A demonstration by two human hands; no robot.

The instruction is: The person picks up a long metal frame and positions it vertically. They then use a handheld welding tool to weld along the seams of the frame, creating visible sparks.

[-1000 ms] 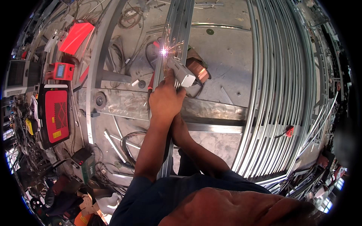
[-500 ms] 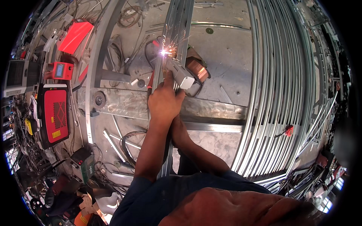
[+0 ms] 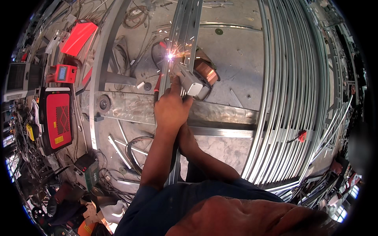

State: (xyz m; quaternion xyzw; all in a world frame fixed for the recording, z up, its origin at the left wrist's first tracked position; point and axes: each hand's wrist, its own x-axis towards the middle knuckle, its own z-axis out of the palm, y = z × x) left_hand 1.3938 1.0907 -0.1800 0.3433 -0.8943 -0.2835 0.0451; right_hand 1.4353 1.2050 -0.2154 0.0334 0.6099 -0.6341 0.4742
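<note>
- Head view: boxy light-grey tool housing (image 3: pixel 188 80), here the landmark, on or just above long silver-grey metal channel bars (image 3: pixel 183 23); contact impossible to judge. Bars running lengthwise past the housing, both ahead and back toward the body.
- Just beyond the housing's upper-left end: violet-white spark point (image 3: pixel 170 57) at the bars, orange streaks flying mostly rightward. Housing probably slanted to bring its far end near the glow.
- Below and left of the housing: bare left hand (image 3: pixel 172 109), back upward, forefinger extended forward, other fingers curled, thumb near the housing's lower end. Likely posed for steadiness and aim; cannot tell what, if anything, pinched beneath.
- Lower down from the housing: bare right hand (image 3: pixel 186 135), mostly hidden under the left wrist; cannot tell whether spread or gripping, perhaps a brace.
- Also below the housing: broad, scuffed grey metal crossbeam (image 3: pixel 224 114), set crosswise, apparently under the bars as support.
- Just right of the housing: copper-coloured round wire spool (image 3: pixel 206 72), perhaps placed for easy reach.
- Well right of the housing: long, shiny silver metal lengths (image 3: pixel 289 78), laid side by side, presumably for order.
</note>
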